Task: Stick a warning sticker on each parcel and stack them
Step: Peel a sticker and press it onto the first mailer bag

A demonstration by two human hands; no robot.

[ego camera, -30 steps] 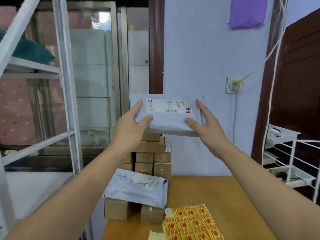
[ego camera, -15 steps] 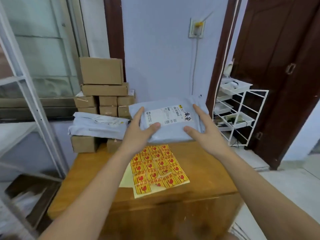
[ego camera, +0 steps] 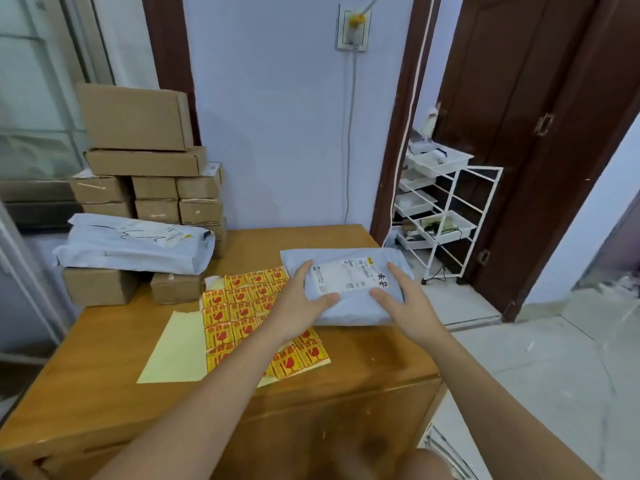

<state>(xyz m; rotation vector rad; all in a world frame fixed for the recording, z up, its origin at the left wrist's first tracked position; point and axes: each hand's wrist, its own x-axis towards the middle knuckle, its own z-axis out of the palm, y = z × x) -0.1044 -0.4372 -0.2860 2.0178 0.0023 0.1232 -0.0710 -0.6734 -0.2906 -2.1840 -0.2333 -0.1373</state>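
A grey-blue mailer parcel [ego camera: 349, 308] with a white shipping label lies on the right part of the wooden table [ego camera: 104, 375]. My left hand [ego camera: 301, 303] grips its left edge, thumb on top. My right hand [ego camera: 401, 303] grips its right side the same way. A sheet of yellow-and-red warning stickers [ego camera: 239, 306] lies just left of the parcel, partly under my left forearm. At the table's back left, another grey mailer [ego camera: 135, 244] rests on small cardboard boxes [ego camera: 100, 285].
A tall stack of brown cardboard boxes [ego camera: 145, 161] stands against the wall at the back left. A white wire rack [ego camera: 446, 216] with trays stands right of the table, beside a dark wooden door [ego camera: 554, 133]. A metal shelf frame runs along the left edge.
Both hands have brought the parcel down from chest height onto the table's right part, beside the sticker sheet. The view has tilted downward.
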